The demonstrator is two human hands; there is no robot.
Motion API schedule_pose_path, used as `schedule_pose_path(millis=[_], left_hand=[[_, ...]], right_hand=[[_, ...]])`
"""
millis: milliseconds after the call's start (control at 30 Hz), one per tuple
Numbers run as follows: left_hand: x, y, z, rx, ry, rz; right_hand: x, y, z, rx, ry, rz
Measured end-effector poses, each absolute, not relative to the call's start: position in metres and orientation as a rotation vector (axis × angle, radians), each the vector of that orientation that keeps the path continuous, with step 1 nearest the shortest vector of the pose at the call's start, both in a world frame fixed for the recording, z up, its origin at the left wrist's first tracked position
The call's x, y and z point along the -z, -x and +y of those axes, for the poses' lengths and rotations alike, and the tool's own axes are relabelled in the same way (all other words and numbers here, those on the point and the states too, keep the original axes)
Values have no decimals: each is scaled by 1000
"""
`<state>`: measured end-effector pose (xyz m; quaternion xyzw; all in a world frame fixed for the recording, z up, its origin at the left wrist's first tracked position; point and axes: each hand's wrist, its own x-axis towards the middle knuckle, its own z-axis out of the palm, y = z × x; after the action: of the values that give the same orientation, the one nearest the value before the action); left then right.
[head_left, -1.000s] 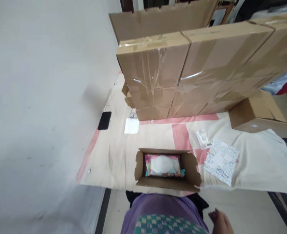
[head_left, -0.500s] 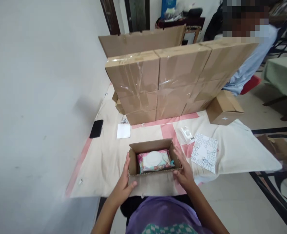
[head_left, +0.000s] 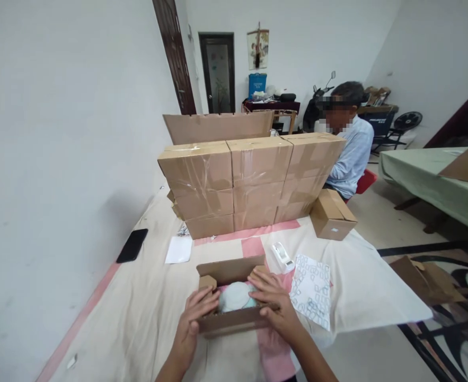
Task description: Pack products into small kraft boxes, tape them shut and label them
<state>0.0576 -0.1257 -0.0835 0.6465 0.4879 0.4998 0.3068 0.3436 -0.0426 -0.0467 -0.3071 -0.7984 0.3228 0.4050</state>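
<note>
A small open cardboard box (head_left: 234,321) stands at the near side of the table, its back flap raised. Inside it lies a pack of wet wipes (head_left: 236,296) with a pale oval lid, partly covered by my fingers and the flaps. My left hand (head_left: 192,321) grips the box's left end, fingers over the short flap, which leans inward, and thumb outside. At the right end my right hand (head_left: 275,305) has its fingers spread over the other short flap, with the thumb by the front edge.
Taped cardboard boxes (head_left: 257,183) form a wall behind. Another box (head_left: 333,215) stands right of them. A white tape dispenser (head_left: 282,257), patterned sheet (head_left: 311,289), white paper (head_left: 178,249) and black phone (head_left: 132,245) lie on the cloth. A person (head_left: 351,151) sits beyond the boxes.
My hands have moved from the box's outer sides up onto its short end flaps, which now lean inward over the wipes. The view has tilted up, showing more of the room.
</note>
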Motion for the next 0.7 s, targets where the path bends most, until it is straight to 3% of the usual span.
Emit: schedule_pose_path(millis=[267, 700], left_hand=[[88, -59, -88, -1604, -1310, 1263], [76, -53, -121, -1589, -1751, 1172]], right_hand=[[55, -333, -45, -593, 876, -2021], [65, -325, -35, -660, 644, -1878]])
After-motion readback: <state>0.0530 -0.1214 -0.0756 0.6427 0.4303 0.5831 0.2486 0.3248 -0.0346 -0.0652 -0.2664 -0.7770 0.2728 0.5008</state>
